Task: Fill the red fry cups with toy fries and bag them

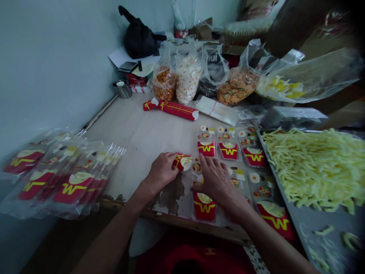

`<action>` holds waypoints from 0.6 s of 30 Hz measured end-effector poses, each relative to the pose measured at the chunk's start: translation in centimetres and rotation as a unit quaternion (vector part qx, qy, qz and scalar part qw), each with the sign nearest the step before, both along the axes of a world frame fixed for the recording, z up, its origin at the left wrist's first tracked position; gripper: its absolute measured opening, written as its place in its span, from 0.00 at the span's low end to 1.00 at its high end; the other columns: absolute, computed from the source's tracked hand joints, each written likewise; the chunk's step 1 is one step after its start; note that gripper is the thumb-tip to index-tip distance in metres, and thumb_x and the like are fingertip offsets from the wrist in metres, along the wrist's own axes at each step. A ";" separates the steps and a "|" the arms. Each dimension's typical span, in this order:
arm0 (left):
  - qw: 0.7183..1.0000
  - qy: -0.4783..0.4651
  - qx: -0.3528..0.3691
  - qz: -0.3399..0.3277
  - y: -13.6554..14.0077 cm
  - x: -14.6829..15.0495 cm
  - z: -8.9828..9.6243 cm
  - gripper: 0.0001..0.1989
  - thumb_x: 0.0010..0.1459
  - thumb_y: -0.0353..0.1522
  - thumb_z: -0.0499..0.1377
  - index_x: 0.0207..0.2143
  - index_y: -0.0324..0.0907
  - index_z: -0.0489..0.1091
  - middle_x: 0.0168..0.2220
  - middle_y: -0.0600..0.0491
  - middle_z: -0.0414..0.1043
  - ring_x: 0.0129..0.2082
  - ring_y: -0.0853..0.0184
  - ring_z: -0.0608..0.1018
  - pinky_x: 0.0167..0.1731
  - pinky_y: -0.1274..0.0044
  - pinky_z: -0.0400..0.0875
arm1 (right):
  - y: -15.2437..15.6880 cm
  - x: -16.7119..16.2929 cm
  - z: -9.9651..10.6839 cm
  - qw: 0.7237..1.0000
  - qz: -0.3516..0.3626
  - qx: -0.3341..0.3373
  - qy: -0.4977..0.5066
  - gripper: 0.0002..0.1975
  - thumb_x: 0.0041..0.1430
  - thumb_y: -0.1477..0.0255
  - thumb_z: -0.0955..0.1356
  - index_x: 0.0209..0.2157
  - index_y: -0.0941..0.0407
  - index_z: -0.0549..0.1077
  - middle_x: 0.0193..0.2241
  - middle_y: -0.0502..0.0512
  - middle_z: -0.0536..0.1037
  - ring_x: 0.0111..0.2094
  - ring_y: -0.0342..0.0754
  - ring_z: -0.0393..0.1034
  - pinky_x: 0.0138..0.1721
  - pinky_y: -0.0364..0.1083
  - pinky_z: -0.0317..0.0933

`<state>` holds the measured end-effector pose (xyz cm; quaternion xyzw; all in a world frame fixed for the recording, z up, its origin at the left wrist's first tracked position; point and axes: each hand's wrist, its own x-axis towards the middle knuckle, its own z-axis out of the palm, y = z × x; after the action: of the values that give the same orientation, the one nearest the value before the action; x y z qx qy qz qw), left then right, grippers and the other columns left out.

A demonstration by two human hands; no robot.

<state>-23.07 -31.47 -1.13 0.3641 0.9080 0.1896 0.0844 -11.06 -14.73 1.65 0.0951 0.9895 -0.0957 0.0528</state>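
Observation:
My left hand [163, 169] is closed round one end of a small red fries carton [182, 161] with a yellow W. The carton lies tipped on its side above the table, its pale filled end pointing right. My right hand [215, 178] is over the clear plastic packs, fingers stretched out and partly covering one of them. Below that hand lies a clear pack with a red carton [204, 207]. More such packs, each with a red carton [228, 151] and small food-shaped pieces, are laid in rows around it.
Metal tray [281, 186] at right holds pale yellow strips [316, 163]. Filled clear packs [74, 186] are piled at the left edge. Nested red cartons [178, 109] lie behind my hands, beside banded clear sleeves [213, 109]. Bags of small pieces [188, 76] line the back.

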 end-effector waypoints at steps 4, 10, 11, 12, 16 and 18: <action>0.999 0.009 0.020 0.037 0.1 0.2 -1.1 0.27 0.52 0.31 0.62 0.56 0.39 0.72 0.53 0.44 0.72 0.50 0.56 0.74 0.53 0.68 0.69 | 0.7 1.7 0.5 0.999 -0.025 -0.024 0.014 0.41 0.51 0.67 0.74 0.64 0.57 0.60 0.57 0.67 0.71 0.57 0.67 0.63 0.53 0.61 0.61; 0.993 0.090 -0.063 0.053 1.6 1.0 -0.6 0.18 0.57 0.29 0.59 0.50 0.42 0.75 0.44 0.46 0.76 0.44 0.57 0.76 0.45 0.70 0.69 | 1.4 1.5 -1.4 0.994 -0.036 -0.075 0.073 0.44 0.47 0.63 0.76 0.64 0.57 0.60 0.57 0.67 0.70 0.57 0.67 0.63 0.54 0.62 0.61; 0.992 0.096 -0.078 0.040 1.9 1.0 -0.3 0.17 0.58 0.28 0.58 0.50 0.41 0.74 0.43 0.45 0.76 0.43 0.58 0.77 0.43 0.70 0.69 | 1.6 1.7 -1.8 0.992 -0.035 -0.084 0.091 0.45 0.47 0.63 0.76 0.64 0.56 0.59 0.58 0.67 0.69 0.58 0.67 0.62 0.54 0.62 0.61; 0.991 0.092 -0.089 0.025 2.2 0.8 0.0 0.16 0.60 0.27 0.56 0.50 0.40 0.74 0.42 0.44 0.77 0.41 0.58 0.77 0.41 0.71 0.69 | 1.9 1.9 -2.1 0.989 -0.034 -0.093 0.107 0.44 0.47 0.63 0.75 0.64 0.55 0.59 0.59 0.67 0.69 0.58 0.67 0.62 0.55 0.63 0.60; 0.995 0.047 -0.088 0.011 3.3 0.1 1.1 0.10 0.60 0.29 0.57 0.38 0.39 0.78 0.37 0.43 0.79 0.36 0.60 0.78 0.36 0.73 0.67 | 1.8 2.1 -2.2 0.980 -0.068 -0.118 0.144 0.40 0.48 0.65 0.73 0.63 0.54 0.62 0.56 0.66 0.71 0.55 0.67 0.64 0.52 0.64 0.61; 0.998 0.031 -0.040 0.046 3.7 0.4 1.7 0.07 0.58 0.29 0.58 0.34 0.40 0.78 0.35 0.45 0.80 0.34 0.61 0.78 0.35 0.73 0.67 | 1.2 1.6 -1.5 0.977 -0.079 -0.114 0.160 0.42 0.46 0.67 0.73 0.63 0.56 0.62 0.56 0.67 0.71 0.55 0.69 0.64 0.52 0.64 0.61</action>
<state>-22.62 -27.79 0.59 0.3243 0.9327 0.1451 0.0623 -9.41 -13.57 0.18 0.1497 0.9570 -0.2256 -0.1038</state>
